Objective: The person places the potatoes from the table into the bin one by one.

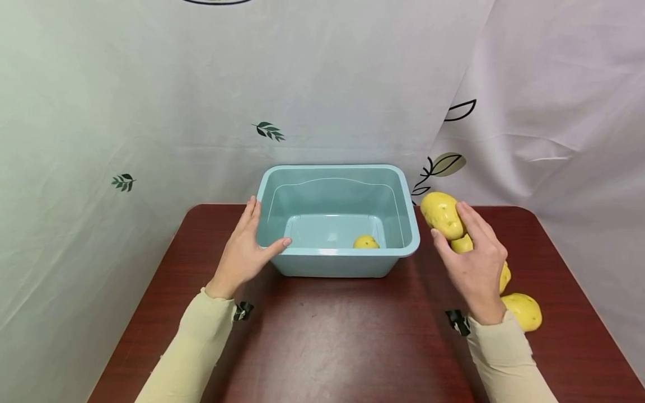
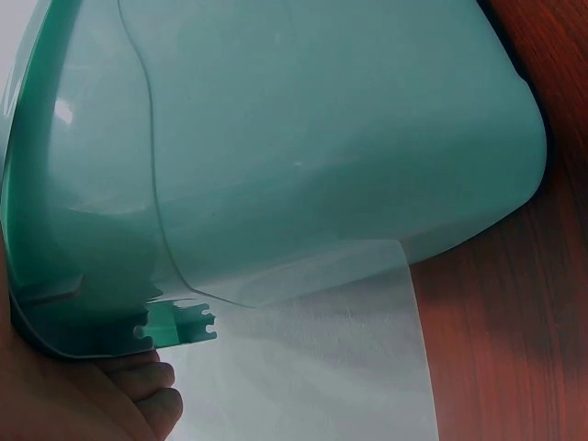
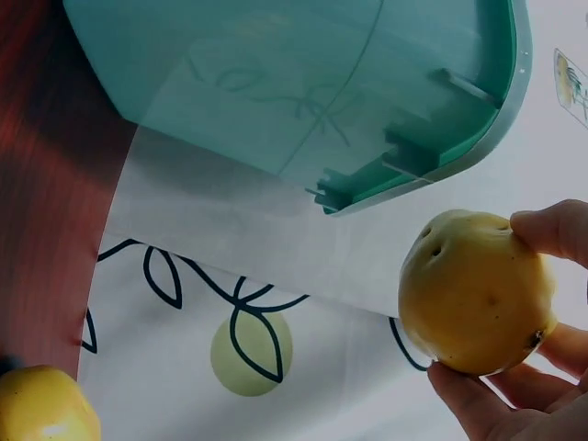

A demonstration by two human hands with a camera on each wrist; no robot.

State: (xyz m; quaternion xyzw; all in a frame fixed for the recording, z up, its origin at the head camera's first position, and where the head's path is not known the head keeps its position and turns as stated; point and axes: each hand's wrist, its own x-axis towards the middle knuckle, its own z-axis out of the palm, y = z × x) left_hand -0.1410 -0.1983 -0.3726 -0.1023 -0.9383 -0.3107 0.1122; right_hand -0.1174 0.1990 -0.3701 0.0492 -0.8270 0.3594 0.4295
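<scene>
A yellow potato (image 1: pixel 443 215) is held between the thumb and fingers of my right hand (image 1: pixel 476 263), raised to the right of the light blue plastic basin (image 1: pixel 337 266). The right wrist view shows the same potato (image 3: pixel 478 292) close up, with fingertips on its sides. My left hand (image 1: pixel 244 252) is at the basin's front left corner, thumb stretched along the front rim and fingers extended up the left side. In the left wrist view its fingers (image 2: pixel 158 404) lie just beneath the rim. Inside the basin, one potato (image 1: pixel 366 242) rests near the front.
Several more potatoes lie on the dark red table (image 1: pixel 327 336) at the right, one potato (image 1: pixel 524 312) beside the right wrist and others partly hidden behind the hand. A pale curtain (image 1: pixel 332 84) with leaf prints hangs behind the table.
</scene>
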